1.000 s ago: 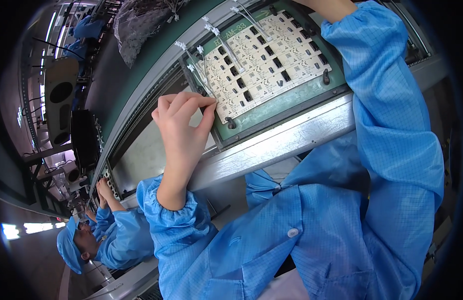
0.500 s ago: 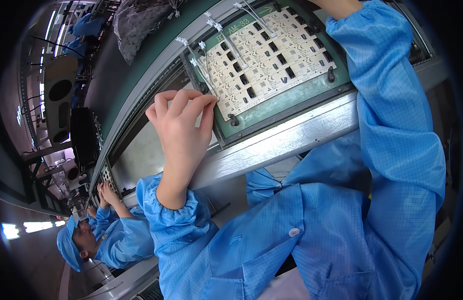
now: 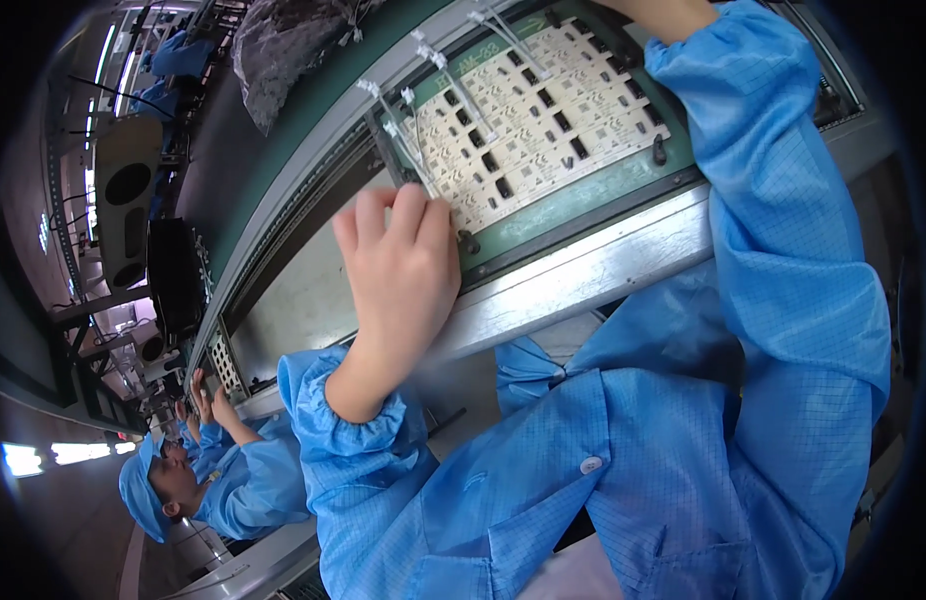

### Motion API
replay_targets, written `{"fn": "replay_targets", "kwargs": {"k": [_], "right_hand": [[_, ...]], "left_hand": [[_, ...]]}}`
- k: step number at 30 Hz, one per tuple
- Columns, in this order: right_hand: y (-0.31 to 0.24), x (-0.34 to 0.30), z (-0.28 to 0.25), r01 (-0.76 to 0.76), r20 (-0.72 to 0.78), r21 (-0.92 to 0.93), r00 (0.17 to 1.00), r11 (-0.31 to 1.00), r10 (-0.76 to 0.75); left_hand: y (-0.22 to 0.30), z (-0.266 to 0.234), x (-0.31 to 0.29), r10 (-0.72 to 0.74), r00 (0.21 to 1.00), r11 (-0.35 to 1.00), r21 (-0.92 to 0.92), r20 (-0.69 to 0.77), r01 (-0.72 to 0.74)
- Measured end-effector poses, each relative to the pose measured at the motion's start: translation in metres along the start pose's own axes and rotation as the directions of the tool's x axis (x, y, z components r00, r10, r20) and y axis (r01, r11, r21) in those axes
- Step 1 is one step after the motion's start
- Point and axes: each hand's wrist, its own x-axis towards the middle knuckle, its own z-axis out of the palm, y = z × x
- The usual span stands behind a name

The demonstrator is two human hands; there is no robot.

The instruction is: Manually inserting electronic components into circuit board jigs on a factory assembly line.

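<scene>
My left hand (image 3: 403, 265) is at the lower left corner of a pale circuit board panel (image 3: 528, 150). Its fingers are curled and closed, and their tips are hidden, so what they hold cannot be made out. The panel, with rows of black components, sits in a green fixture (image 3: 583, 180) held by black clips. Several white wires with connectors (image 3: 431, 55) lie across its far left edge; one wire (image 3: 408, 150) runs down toward my left fingers. Of my right hand (image 3: 668, 15) only the wrist part shows at the top edge; its fingers are out of the picture.
A metal rail (image 3: 583, 255) runs along the near side of the fixture. Clear plastic bags (image 3: 283, 60) lie on the green surface at the far left. Further left, a person in blue (image 3: 248, 485) works at the same line, hands raised. Dark equipment (image 3: 123, 200) stands beyond.
My left hand has shifted a little to the right, over the panel's lower left corner, and its pinched fingers have curled under. My right wrist has slid slightly left and up.
</scene>
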Motion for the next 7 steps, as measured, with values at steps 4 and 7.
{"fn": "replay_targets", "kwargs": {"k": [4, 7], "right_hand": [[-0.001, 0.007, 0.014, 0.038, -0.058, 0.015, 0.998, 0.999, -0.037], [-0.007, 0.002, 0.006, -0.226, 0.093, 0.233, 0.973, 0.946, 0.21]], "left_hand": [[-0.005, -0.011, -0.001, -0.076, 0.995, 0.986, -0.147, 0.065, 0.085], [-0.02, -0.017, 0.007, -0.083, 0.977, 0.959, -0.249, 0.197, 0.132]]}}
